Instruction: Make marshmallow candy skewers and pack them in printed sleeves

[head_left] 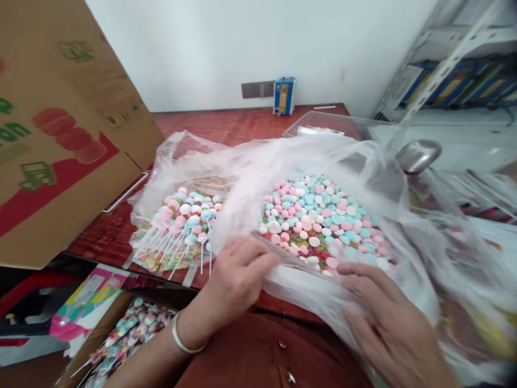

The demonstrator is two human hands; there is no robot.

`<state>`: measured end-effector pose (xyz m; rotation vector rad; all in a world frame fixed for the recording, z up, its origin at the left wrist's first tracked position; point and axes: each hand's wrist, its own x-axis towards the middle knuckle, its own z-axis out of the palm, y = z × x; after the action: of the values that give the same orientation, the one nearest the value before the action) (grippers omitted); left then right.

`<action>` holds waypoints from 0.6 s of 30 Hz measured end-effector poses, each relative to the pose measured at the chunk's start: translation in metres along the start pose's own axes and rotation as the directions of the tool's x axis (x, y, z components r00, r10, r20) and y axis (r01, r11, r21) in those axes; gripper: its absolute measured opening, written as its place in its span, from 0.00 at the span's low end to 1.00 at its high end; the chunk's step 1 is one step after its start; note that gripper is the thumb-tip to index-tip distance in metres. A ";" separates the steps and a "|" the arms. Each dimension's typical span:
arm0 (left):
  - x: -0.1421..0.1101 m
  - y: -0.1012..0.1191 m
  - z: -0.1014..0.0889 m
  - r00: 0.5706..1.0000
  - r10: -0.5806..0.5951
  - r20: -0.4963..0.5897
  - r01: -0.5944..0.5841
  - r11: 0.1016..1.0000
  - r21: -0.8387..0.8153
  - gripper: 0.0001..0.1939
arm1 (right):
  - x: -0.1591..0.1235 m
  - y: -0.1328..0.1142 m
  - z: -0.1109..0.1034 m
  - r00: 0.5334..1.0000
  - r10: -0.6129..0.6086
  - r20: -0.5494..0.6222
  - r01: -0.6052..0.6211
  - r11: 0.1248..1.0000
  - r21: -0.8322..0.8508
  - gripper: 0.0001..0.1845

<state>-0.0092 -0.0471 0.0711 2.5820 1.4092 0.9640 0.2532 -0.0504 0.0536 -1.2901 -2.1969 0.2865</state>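
A large clear plastic bag (278,153) lies spread open on the red-brown table. Inside it is a wide heap of pink, blue and white round candies (323,213), with some red and green pieces among them. My left hand (238,275), wearing a white bracelet, is closed on the bag's near edge. Further right, my right hand (388,318) pinches the same edge between its fingers and thumb, slightly blurred. Left of the heap, several lollipops (177,218) with white sticks rest on another clear bag.
A tall cardboard box (68,134) stands at the left. Below the table edge, a carton holds wrapped lollipops (133,334). A blue box (285,96) stands by the wall. On the right are a metal scoop (419,155), more plastic bags and a shelf rack (452,59).
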 end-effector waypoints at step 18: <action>0.015 -0.041 0.074 0.968 0.078 -0.239 -0.077 0.997 0.012 0.22 | 0.029 0.022 0.025 0.954 0.280 -0.111 -0.272 0.959 0.085 0.11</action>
<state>0.0066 0.0066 0.0064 2.6129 1.3655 1.3248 0.2443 -0.0120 0.0344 -1.5348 -1.8873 0.3771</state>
